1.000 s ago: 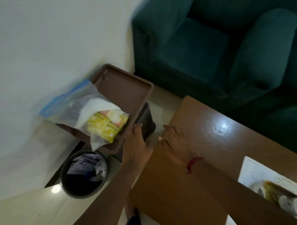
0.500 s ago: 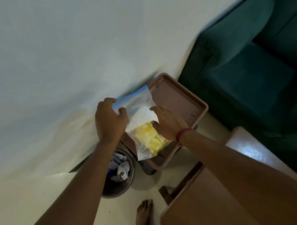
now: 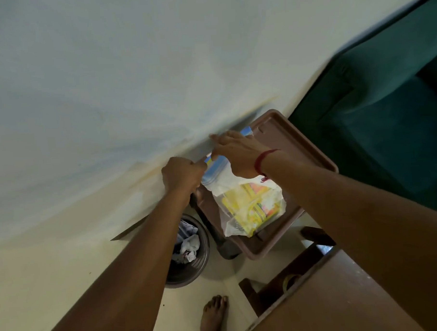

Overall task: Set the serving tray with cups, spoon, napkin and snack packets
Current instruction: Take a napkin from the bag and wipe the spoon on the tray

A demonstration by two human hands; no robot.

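Gripping blue-topped zip bag (image 3: pixel 217 171) at its seal: left hand (image 3: pixel 181 174) fisted, right hand (image 3: pixel 237 154) pinching. Lying across brown tray (image 3: pixel 299 146), holding yellow snack packets (image 3: pixel 251 206).

A single head-worn camera looks steeply down along both forearms, close to the hands (image 3: pixel 185 175), whose fingers (image 3: pixel 226 140) meet near the middle of the frame. Past the fingertips rises the wall (image 3: pixel 133 69); below them lies the floor (image 3: pixel 54 272). No second view overlaps it.

Clear glossy plastic bag (image 3: pixel 238 189), matt brown plastic tray (image 3: pixel 299 141), polished wood tbl (image 3: pixel 343 297)
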